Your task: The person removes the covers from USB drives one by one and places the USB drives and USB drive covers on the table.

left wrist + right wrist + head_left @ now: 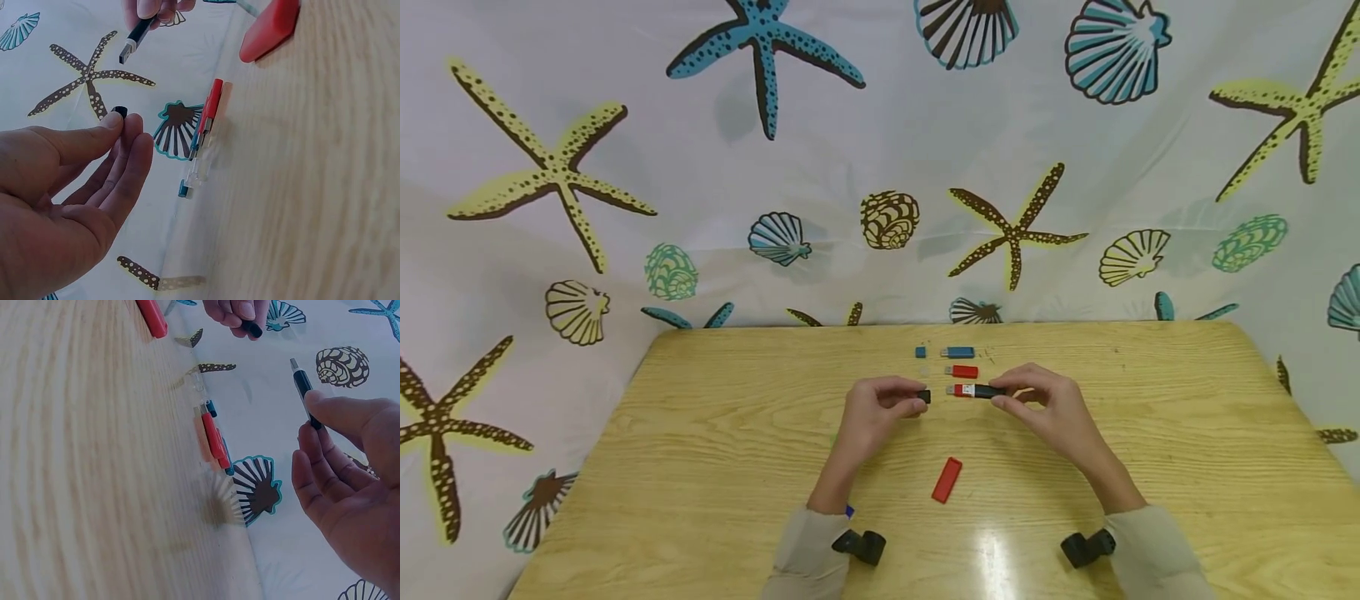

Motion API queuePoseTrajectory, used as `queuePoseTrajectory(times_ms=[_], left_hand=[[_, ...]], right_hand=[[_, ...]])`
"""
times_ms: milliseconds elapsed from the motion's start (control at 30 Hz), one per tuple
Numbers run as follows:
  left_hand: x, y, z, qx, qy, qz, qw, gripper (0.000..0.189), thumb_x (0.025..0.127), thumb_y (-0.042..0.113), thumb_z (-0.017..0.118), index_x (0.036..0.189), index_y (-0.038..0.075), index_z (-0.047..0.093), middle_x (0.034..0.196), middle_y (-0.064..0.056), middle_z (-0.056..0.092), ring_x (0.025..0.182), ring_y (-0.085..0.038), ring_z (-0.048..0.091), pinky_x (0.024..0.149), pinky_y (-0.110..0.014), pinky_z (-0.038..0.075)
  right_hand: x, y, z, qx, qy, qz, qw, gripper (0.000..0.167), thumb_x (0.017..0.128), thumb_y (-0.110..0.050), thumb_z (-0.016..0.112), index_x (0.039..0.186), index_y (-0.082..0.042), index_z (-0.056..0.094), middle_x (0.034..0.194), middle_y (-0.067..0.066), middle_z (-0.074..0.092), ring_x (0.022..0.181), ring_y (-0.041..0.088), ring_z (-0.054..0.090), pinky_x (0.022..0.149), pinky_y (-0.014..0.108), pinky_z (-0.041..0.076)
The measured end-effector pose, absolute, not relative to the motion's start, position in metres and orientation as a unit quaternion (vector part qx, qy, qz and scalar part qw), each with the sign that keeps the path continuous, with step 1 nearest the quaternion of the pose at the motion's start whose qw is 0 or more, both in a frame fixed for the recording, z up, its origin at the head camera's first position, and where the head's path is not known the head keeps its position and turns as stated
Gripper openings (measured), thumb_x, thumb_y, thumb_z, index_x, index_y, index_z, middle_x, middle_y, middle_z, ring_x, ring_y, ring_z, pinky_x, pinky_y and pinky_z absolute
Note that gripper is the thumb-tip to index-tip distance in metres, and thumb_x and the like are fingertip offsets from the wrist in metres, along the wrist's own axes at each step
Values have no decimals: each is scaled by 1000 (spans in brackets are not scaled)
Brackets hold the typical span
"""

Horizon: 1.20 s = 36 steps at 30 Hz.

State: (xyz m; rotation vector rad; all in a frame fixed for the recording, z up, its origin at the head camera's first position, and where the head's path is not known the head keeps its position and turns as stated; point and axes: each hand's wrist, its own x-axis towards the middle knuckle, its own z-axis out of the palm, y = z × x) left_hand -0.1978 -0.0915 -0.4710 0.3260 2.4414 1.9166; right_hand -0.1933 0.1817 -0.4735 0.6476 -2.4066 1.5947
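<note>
My left hand (pixel 876 410) pinches a small black cap (pixel 120 111) between thumb and fingertips. A black USB stick (pixel 303 387) is pinched near its rear end by my right hand (pixel 1051 408), its metal plug bare and pointing toward the cap. Both pieces are above the table, a gap apart. Beneath the plug, in the head view, lies a red USB stick (pixel 958 390), partly covered. Just beyond it are another red USB stick (pixel 964 372) and a blue USB stick (pixel 960 352), metal plugs to the left. A blue cap (pixel 921 352) and a faint clear cap (pixel 923 370) lie left of them.
A larger red rectangular piece (pixel 947 480) lies nearer on the wooden table (pixel 715 467). Beside my left wrist shows a bit of something blue (pixel 849 511), mostly hidden. A shell-and-starfish cloth (pixel 835 183) hangs behind the table's far edge.
</note>
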Motion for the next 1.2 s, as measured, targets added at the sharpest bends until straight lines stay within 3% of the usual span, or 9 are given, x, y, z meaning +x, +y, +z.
queuePoseTrajectory(times_ms=[333,600,833,1200], left_hand=[[-201,-85,-481,99,811,576,8,12,90,1,78,102,1,80,98,-12,77,84,-21,75,73,-30,61],[-204,-86,-485,99,833,545,-4,12,89,2,79,101,2,80,98,-12,77,85,-22,74,76,-35,60],[-206,-88,-487,107,842,528,12,10,89,2,79,99,1,80,99,-12,77,83,-21,74,74,-31,59],[-210,-84,-492,113,862,494,24,9,90,3,79,98,2,79,97,-10,76,79,-17,71,71,-31,59]], right_hand=[[-202,181,-483,173,-807,561,69,16,93,-7,77,108,-3,78,106,10,74,97,22,69,80,29,59],[-205,178,-492,135,-794,592,27,18,93,-5,77,110,0,77,107,16,73,90,24,71,76,25,58],[-204,174,-497,123,-812,570,22,20,92,-8,78,111,-1,77,106,14,74,92,22,70,79,25,57],[-206,167,-506,110,-831,546,10,19,89,-8,81,108,-4,79,101,12,74,82,19,69,71,25,55]])
